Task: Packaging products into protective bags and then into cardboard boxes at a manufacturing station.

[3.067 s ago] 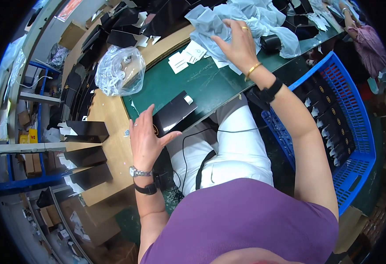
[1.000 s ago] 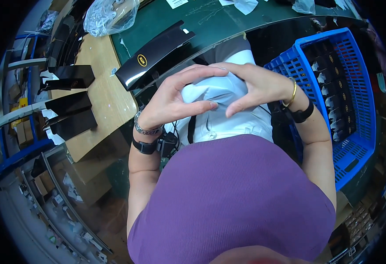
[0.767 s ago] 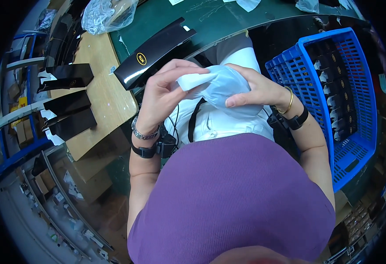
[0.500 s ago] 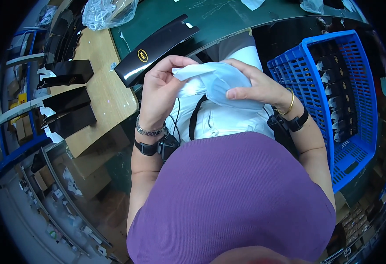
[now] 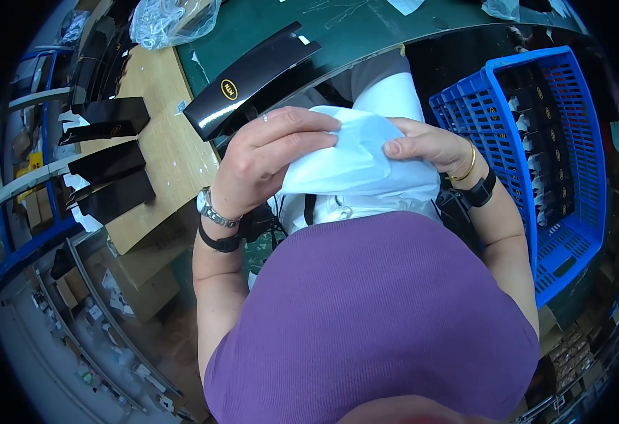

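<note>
Over my lap I hold a thin white pouch or wrapper [image 5: 352, 159], soft and slightly see-through; what is inside it, if anything, is hidden. My left hand [image 5: 270, 152] lies across its left side, fingers pressed onto the upper face and thumb out of sight. On the right side, my right hand [image 5: 426, 145] grips it with the thumb on top and the fingers behind. Just beyond my left hand, a long black box [image 5: 249, 81] with a yellow oval mark rests on the green table [image 5: 260, 21].
At my right stands a blue plastic crate [image 5: 567, 272] holding several black boxes [image 5: 555, 152]. Open black cartons [image 5: 111, 166] with white flaps lie on the wooden board [image 5: 182, 152] at left. A clear plastic bag [image 5: 175, 21] sits at the back left. Shelving runs along the far left.
The white pouch now lies flatter and wider, spread toward me. My left hand has turned from pinching its edge to lying over its top; my right hand keeps its grip.
</note>
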`<state>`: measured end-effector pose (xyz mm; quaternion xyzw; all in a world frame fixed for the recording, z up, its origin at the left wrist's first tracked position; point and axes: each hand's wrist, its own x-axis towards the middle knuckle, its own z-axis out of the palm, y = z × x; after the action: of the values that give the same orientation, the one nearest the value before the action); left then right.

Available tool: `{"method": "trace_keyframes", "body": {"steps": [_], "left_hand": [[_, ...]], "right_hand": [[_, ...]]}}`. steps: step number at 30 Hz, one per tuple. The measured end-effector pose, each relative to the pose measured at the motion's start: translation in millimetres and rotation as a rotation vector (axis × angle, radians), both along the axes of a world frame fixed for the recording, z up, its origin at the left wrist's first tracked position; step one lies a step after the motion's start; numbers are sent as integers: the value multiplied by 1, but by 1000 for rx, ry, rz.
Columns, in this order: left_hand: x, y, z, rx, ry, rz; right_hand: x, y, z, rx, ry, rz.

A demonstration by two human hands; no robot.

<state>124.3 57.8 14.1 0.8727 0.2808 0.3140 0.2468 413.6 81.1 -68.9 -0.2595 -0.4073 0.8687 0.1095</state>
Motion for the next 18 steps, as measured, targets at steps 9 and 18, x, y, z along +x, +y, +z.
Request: {"method": "trace_keyframes", "body": {"steps": [9, 18], "left_hand": [[2, -7, -24, -130, -39, 325], [4, -12, -30, -526, -652, 352]], "right_hand": [[-26, -14, 35, 1058, -490, -162], [-23, -27, 0, 645, 76, -363]]}}
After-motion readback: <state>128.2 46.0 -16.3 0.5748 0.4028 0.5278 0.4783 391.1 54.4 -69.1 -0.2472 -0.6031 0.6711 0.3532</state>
